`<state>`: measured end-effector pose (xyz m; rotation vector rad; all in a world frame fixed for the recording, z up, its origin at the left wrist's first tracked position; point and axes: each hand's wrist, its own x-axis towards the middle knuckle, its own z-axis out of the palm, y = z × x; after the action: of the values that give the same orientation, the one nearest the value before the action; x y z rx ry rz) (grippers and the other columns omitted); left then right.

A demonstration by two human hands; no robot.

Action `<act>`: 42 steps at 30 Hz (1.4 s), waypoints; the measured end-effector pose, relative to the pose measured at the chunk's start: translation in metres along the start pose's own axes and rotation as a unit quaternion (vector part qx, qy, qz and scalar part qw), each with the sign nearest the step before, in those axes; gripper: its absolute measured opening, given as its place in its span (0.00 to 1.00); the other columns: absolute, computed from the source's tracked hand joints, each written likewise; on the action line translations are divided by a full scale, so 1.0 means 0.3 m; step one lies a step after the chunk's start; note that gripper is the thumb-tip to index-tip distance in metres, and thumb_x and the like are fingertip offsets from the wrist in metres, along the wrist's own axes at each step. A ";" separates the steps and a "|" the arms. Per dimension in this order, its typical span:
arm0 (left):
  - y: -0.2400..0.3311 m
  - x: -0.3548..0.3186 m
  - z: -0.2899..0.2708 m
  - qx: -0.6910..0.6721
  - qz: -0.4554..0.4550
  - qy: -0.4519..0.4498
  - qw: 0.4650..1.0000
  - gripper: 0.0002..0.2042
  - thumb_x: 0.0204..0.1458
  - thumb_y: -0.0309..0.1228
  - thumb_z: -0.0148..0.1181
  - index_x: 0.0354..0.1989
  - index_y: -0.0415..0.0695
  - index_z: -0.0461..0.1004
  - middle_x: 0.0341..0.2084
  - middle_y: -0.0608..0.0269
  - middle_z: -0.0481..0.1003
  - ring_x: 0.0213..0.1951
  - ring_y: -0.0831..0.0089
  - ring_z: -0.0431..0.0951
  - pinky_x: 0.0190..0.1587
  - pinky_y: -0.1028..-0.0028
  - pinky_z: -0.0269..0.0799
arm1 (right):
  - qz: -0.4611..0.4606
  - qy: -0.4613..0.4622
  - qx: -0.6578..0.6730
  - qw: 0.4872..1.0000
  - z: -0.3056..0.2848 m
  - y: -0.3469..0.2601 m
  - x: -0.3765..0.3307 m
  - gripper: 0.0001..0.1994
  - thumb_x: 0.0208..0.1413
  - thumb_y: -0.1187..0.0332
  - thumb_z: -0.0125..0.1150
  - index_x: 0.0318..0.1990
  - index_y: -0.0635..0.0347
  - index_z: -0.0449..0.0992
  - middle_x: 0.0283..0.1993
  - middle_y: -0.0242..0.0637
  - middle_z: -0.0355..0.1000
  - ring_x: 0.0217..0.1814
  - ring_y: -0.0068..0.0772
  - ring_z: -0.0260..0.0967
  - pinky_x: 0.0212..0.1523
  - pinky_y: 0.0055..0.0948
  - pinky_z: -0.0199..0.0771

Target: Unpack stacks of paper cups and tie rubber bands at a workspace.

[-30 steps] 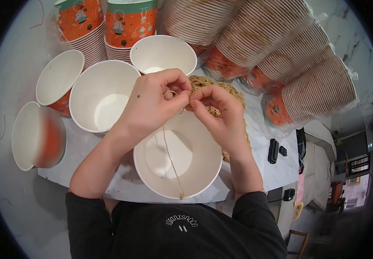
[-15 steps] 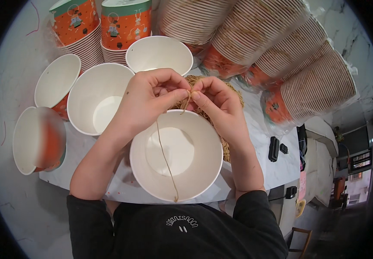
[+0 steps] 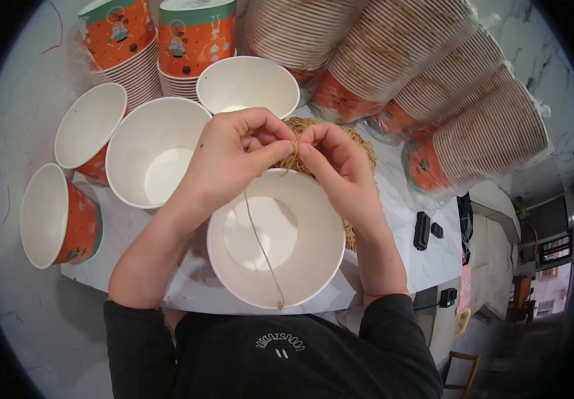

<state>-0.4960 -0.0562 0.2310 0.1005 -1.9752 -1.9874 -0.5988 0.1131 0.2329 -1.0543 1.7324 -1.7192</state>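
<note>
A thin tan cord (image 3: 264, 249) runs across the mouth of a white-lined paper bucket (image 3: 320, 266) in front of me, its low end at the near rim. Above the far rim, my left hand (image 3: 243, 149) and my right hand (image 3: 340, 166) meet, both pinching the cord between thumb and fingertips. Whether a knot lies between the fingertips is too small to tell. Behind my hands, partly hidden by them and the bucket, lies a heap of tan cord (image 3: 363, 143).
Paper buckets (image 3: 154, 149) stand to the left, one (image 3: 82, 223) at the table's edge. Upside-down bucket stacks (image 3: 197, 46) rise behind. Plastic-wrapped stacks (image 3: 486, 136) lie at the back right. Two small black objects (image 3: 422, 231) lie on the marbled table (image 3: 393, 193).
The bucket in front of me has shifted slightly right, and the cord's low end with it. My hands stay pinched together, moved slightly right. The blurred bucket at far left now looks sharp.
</note>
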 end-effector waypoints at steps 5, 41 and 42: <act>-0.008 -0.004 0.007 0.044 0.016 0.033 0.998 0.04 0.56 0.22 0.65 0.38 0.36 0.79 0.27 0.72 0.78 0.24 0.93 0.70 0.26 0.89 0.64 | -0.050 0.027 -0.037 0.998 0.013 0.010 -0.001 0.05 0.64 0.73 0.59 0.43 0.67 0.75 0.38 0.29 0.74 0.41 0.17 0.70 0.43 0.20 0.72; 0.029 -0.015 -0.058 -0.025 -0.088 -0.064 0.994 0.06 0.57 0.26 0.64 0.38 0.35 0.78 0.33 0.66 0.81 0.34 0.86 0.79 0.38 0.84 0.74 | -0.113 -0.010 -0.178 0.977 0.022 -0.013 -0.006 0.09 0.54 0.73 0.70 0.39 0.66 0.76 0.36 0.33 0.75 0.37 0.23 0.73 0.39 0.23 0.75; 0.031 -0.015 -0.057 -0.024 -0.088 -0.064 0.994 0.06 0.57 0.26 0.64 0.38 0.35 0.78 0.33 0.66 0.81 0.34 0.86 0.79 0.38 0.84 0.74 | -0.113 -0.010 -0.178 0.977 0.022 -0.017 -0.006 0.09 0.54 0.73 0.70 0.39 0.66 0.76 0.36 0.33 0.75 0.37 0.23 0.73 0.39 0.23 0.75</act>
<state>-0.4850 -0.0711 0.2387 0.1435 -2.0583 -2.2025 -0.5915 0.1110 0.2368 -1.4683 2.0225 -1.5506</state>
